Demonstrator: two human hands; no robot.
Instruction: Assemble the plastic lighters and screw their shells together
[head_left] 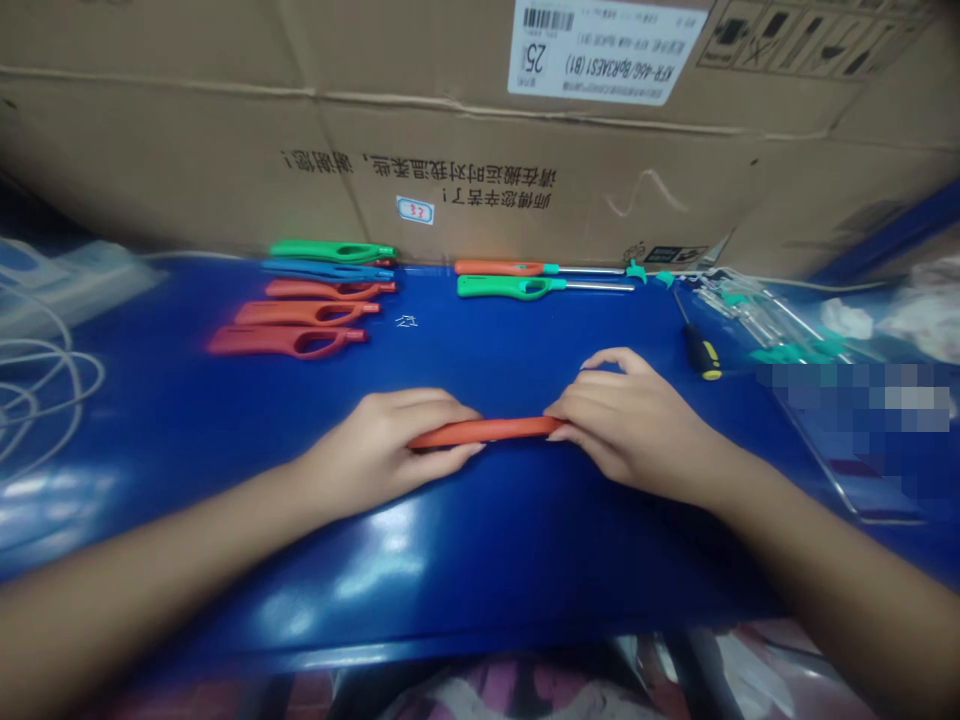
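Observation:
An orange lighter handle (487, 431) lies level between my two hands, its narrow edge turned up. My left hand (397, 435) pinches its left end. At the other end, the fingertips of my right hand (626, 420) close on the tip and hide it. Behind my left hand is a row of loose lighter handles, among them a red one (292, 342), an orange one (307, 313), a blue one (326, 270) and a green one (330, 249). Farther back lie a green lighter (510, 287) and an orange lighter (502, 268), both with metal tubes fitted.
Metal tubes with teal ends (772, 320) are heaped at the right, near a black-and-yellow screwdriver (703, 352). Tiny pale pieces (406, 321) lie beside the handles. White cable (45, 390) coils at the left. A cardboard box (420, 120) walls off the blue table's (480, 560) back.

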